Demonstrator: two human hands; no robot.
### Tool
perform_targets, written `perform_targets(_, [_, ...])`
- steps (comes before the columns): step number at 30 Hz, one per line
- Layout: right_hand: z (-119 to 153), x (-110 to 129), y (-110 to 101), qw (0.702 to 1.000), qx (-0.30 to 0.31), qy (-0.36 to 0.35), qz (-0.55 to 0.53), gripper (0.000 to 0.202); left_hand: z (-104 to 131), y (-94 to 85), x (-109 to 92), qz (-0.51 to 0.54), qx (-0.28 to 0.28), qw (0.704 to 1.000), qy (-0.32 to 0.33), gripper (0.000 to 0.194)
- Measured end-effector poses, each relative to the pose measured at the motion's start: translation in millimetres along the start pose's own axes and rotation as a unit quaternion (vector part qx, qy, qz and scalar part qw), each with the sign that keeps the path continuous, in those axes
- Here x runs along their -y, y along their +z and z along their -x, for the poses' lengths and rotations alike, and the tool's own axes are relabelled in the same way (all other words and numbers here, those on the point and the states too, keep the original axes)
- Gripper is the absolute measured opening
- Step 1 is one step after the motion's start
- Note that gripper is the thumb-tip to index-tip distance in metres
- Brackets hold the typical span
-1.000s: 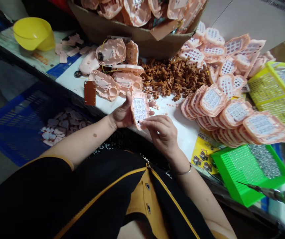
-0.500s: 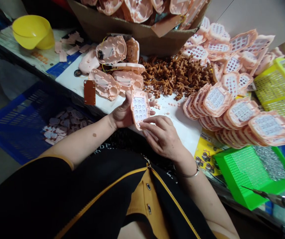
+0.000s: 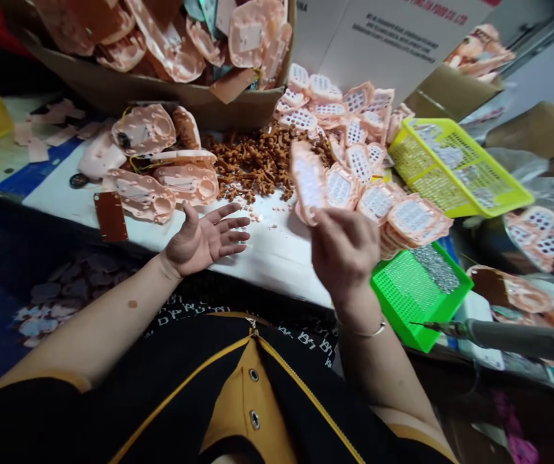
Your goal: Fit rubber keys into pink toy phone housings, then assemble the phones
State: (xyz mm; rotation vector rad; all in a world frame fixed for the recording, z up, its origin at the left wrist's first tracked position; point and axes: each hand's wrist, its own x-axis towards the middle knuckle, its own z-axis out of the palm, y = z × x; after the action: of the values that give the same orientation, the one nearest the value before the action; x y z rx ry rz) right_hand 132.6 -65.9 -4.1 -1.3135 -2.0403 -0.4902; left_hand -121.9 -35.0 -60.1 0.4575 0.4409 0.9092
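My right hand (image 3: 347, 258) pinches the lower end of a pink plastic shell with a white keypad insert (image 3: 310, 180). The shell is blurred and tilted upright, in front of the stacked keypad shells (image 3: 412, 219). Whether it touches the stack I cannot tell. My left hand (image 3: 209, 238) is empty, palm up with the fingers spread, over the front of the white work surface (image 3: 277, 258). Beside it lie pink shell halves with wires (image 3: 136, 190) and a brown circuit board (image 3: 110, 216) at the table edge.
Brown small parts (image 3: 252, 161) are heaped mid-table, behind them a cardboard box (image 3: 238, 106) of pink shells. To the right stand a yellow basket (image 3: 489, 206) and a green tray (image 3: 393, 316) holding screws. A screwdriver (image 3: 480, 332) juts in over the tray.
My left hand has let go of the keypad shell and opened. My right hand has carried the shell rightward, up to the stacks. The view has turned to the right.
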Motion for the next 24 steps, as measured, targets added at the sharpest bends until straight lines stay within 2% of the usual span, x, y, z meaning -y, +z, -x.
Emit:
perform_targets(3, [-11.6,-37.4,-15.1,0.993,0.035,0.089,0.064,0.028,0.2,1.9,-1.2,-0.012,-0.010,1.000,0.004,0.081])
perform_targets(6, [-17.2,-57.7,-16.8,0.986,0.093,0.096,0.102,0.033,0.6,2.6,-0.6,-0.010,-0.012,1.000,0.004,0.078])
perform_targets(10, [-19.1,-60.8,-12.3,0.976,0.163,0.049,0.135,0.032,1.2,0.7,-0.1,0.001,0.002,1.000,0.005,0.074])
perform_targets(14, [-34.3,-62.6,-17.3,0.982,0.148,0.035,0.113,0.036,2.1,-1.8,-0.8,0.006,0.029,1.000,0.002,0.077])
perform_targets(17, [-66.6,-72.7,-21.8,0.985,0.115,0.065,0.112,0.037,2.2,-2.9,-1.0,0.013,0.038,0.999,-0.012,0.075])
perform_targets(20, [-113.9,-92.5,-12.4,0.976,0.139,0.112,0.126,0.033,1.8,-4.0,-0.5,0.017,0.042,0.999,-0.025,0.072])
perform_targets(22, [-145.6,-111.6,5.5,0.953,0.214,0.158,0.147,0.032,1.6,-5.1,0.3,0.016,0.047,0.998,-0.031,0.071])
perform_targets(24, [-170.0,-134.1,30.5,0.905,0.332,0.188,0.187,0.030,1.6,-6.7,1.3,0.015,0.056,0.998,-0.035,0.072])
